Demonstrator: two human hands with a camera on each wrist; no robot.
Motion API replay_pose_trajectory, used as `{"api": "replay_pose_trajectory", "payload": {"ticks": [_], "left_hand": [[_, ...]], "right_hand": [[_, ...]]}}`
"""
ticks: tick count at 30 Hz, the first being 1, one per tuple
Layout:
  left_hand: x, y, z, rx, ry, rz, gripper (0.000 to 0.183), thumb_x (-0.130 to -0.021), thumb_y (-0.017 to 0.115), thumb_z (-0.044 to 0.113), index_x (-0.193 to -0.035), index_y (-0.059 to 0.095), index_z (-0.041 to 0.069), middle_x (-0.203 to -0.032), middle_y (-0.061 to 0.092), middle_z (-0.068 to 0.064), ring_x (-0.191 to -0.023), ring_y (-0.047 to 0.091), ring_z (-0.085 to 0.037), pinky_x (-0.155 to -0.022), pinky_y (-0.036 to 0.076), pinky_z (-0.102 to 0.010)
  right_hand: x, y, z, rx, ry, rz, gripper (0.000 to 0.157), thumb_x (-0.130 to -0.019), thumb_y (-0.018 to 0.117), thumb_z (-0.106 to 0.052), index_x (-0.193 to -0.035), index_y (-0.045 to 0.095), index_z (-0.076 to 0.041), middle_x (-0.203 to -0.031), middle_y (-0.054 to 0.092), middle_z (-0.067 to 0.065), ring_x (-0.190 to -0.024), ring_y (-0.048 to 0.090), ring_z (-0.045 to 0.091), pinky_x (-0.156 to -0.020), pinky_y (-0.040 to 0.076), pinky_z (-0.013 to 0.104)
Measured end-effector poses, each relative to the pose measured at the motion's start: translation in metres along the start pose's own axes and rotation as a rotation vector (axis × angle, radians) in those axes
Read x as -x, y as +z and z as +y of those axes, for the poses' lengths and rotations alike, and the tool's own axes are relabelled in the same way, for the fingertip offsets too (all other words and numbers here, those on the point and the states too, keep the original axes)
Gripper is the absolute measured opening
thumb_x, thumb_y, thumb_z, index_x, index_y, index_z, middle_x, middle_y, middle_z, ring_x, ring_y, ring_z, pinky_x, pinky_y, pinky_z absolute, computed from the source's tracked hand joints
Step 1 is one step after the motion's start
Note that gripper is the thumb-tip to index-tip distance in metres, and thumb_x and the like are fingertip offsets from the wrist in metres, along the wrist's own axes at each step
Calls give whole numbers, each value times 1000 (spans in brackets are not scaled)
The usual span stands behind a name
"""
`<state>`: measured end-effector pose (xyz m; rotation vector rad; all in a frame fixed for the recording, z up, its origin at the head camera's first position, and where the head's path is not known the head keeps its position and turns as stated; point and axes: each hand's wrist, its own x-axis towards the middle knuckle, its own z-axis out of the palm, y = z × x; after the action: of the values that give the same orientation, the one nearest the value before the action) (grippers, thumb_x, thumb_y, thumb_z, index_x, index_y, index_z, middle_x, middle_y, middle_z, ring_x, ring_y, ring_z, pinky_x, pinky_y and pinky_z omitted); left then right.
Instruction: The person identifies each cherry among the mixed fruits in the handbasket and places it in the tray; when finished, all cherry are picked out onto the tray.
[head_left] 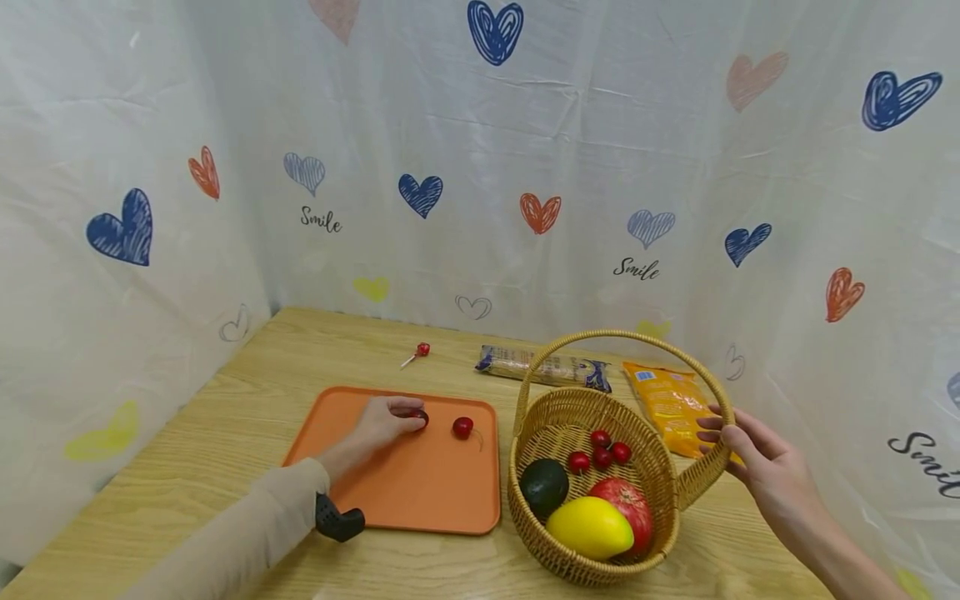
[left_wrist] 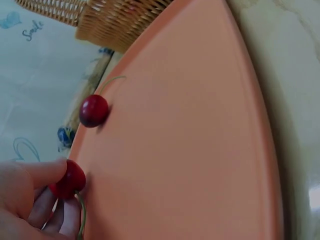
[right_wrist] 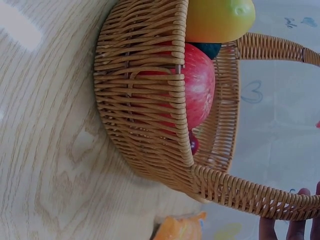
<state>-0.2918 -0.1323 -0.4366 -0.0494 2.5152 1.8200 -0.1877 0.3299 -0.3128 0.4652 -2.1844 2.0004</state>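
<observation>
Over the orange tray (head_left: 420,500), my left hand (head_left: 386,421) pinches a red cherry (left_wrist: 74,181) between thumb and fingers; its green stem hangs down. A second cherry (head_left: 462,427) with a thin stem lies on the tray to the right. My right hand (head_left: 765,458) holds the handle (head_left: 723,417) of the wicker basket (head_left: 525,517) on its right side, fingers curled around it. Inside the basket lie several cherries (head_left: 602,457), a dark green avocado (head_left: 543,487), a yellow mango (head_left: 591,528) and a red pomegranate (head_left: 630,504), partly hidden by the mango.
Behind the tray lies a red lollipop (head_left: 423,349) on a white stick. A long clear package with dark blue ends (head_left: 543,367) lies behind the basket. An orange bag (head_left: 667,404) sits beyond its right side. A heart-printed curtain (head_left: 465,125) encloses the wooden table (head_left: 247,400).
</observation>
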Motion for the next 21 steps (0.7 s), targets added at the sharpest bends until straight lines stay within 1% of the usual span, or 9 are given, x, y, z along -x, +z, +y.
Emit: {"api": "replay_pose_trajectory", "payload": {"ticks": [4, 8, 13, 15, 18, 21], "left_hand": [[1, 3, 1, -71, 23, 6, 30, -83, 73, 6, -112, 69, 0, -107, 68, -12, -105, 60, -29, -90, 48, -41], [2, 1, 2, -72, 8, 11, 31, -83, 73, 7, -112, 68, 0, -107, 68, -12, -106, 59, -29, -91, 47, -41], [2, -4, 7, -26, -6, 11, 35, -83, 74, 10, -116, 67, 0, -110, 67, -13, -107, 59, -29, -88, 49, -39], [1, -7, 10, 24, -11, 2, 37, -84, 72, 9, -118, 65, -2, -114, 65, -16, -109, 58, -30, -87, 50, -39], [2, -10, 19, 81, -12, -20, 39, -85, 70, 7, -123, 62, -3, -119, 62, -18, -111, 57, -30, -88, 50, -39], [5, -12, 32, 127, 8, -58, 41, -86, 70, 9, -125, 60, -2, -121, 61, -17, -111, 58, -29, -91, 48, -41]], "right_hand": [[0, 0, 0, 8, -4, 1, 30, -101, 44, -9, -126, 59, -11, -107, 67, -3, -94, 65, 10, -79, 52, 22], [0, 0, 0, 19, -1, -2, 30, -101, 44, -9, -127, 59, -10, -106, 67, -3, -95, 65, 10, -79, 52, 21], [0, 0, 1, 5, -8, -8, 30, -101, 44, -9, -127, 59, -9, -107, 67, -3, -95, 65, 9, -79, 52, 22], [0, -1, 1, -3, -13, -12, 30, -101, 43, -8, -127, 59, -9, -107, 67, -3, -95, 64, 9, -79, 52, 22], [0, -2, 2, -5, -17, -16, 30, -101, 43, -7, -127, 59, -8, -107, 67, -3, -95, 64, 9, -79, 52, 22], [0, -3, 2, 10, -10, -17, 30, -101, 43, -7, -127, 59, -9, -107, 67, -3, -95, 64, 9, -79, 52, 22]]}}
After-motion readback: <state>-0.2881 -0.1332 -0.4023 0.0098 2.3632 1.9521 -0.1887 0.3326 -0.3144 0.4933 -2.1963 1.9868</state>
